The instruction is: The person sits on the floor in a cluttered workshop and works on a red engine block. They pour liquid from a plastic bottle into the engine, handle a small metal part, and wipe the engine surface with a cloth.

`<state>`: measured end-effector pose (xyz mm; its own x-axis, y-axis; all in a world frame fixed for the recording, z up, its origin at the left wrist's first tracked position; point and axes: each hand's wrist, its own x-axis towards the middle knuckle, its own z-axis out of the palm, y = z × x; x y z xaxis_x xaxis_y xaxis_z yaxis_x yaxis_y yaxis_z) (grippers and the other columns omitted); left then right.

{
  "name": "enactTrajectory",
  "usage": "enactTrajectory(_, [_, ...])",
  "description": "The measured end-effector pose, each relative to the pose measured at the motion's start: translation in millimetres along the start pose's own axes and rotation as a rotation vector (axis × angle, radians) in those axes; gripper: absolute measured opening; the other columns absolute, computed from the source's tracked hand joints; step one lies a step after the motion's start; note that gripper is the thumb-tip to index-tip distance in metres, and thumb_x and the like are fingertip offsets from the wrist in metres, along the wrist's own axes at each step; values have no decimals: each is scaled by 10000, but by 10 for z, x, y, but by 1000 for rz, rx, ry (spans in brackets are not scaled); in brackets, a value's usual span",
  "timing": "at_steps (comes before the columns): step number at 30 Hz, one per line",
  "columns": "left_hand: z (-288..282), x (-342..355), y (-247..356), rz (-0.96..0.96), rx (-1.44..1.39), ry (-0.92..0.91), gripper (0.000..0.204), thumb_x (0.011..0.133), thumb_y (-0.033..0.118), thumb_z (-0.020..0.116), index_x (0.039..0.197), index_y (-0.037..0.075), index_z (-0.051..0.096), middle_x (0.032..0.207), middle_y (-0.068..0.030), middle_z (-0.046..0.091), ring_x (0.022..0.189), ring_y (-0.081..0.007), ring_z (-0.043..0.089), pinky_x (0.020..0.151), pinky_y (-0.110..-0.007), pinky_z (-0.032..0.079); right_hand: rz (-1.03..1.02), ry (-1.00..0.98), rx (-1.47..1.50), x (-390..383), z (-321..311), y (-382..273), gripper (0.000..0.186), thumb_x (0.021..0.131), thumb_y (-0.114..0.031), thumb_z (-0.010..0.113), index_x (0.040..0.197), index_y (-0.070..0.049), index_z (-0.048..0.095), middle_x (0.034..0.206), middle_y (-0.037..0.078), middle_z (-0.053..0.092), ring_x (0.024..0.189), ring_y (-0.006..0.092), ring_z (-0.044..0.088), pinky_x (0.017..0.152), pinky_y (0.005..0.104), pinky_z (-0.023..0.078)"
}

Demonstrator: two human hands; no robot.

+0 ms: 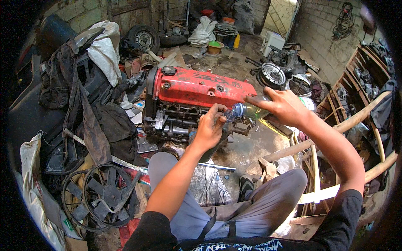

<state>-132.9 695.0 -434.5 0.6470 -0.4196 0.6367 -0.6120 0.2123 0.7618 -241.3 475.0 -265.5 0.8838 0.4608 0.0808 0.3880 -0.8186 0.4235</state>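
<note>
My right hand (pixel 281 106) grips a clear plastic bottle (pixel 250 111), tipped sideways with its neck pointing left. My left hand (pixel 209 127) is cupped just below and left of the bottle's mouth, fingers curled around a small dark part I cannot make out. Both hands hover in front of a car engine (pixel 184 113) with a red valve cover (pixel 201 88), which stands on the concrete floor. My knees in grey trousers (pixel 268 201) sit below the hands.
A black radiator fan (pixel 104 196) lies at lower left beside a white sack (pixel 29 175). Dark clothes hang over a car body at left. A wheel rim (pixel 273 74), a tyre (pixel 143 38), wooden poles (pixel 356 119) and shelves of parts stand around.
</note>
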Motion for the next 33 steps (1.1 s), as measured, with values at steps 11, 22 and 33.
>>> enactTrajectory(11, [201,39,-149,-9,5,32,225,1091,167,464,1174,-23,550,937,-97,687,869,-151,677,803,-304,540,298,500,605,-170,745,-20,876,699,-149,902,1477,-87,504,1309,239,638,1165,375,660,1010,420,523])
enactTrajectory(22, [600,37,-514,-80,-82,48,547,1073,540,414,1198,17,517,973,-89,658,916,-158,649,802,-307,537,1262,750,874,-992,2421,-221,906,724,-265,943,1423,73,477,1271,201,643,1193,245,607,1061,383,470])
enactTrajectory(33, [846,12,-593,-172,-54,-37,707,1013,665,402,1186,-10,523,946,-84,662,845,-138,620,770,-286,513,1398,453,855,-1589,4248,-770,970,706,-236,914,1463,75,395,1303,289,634,1208,402,636,1025,454,505])
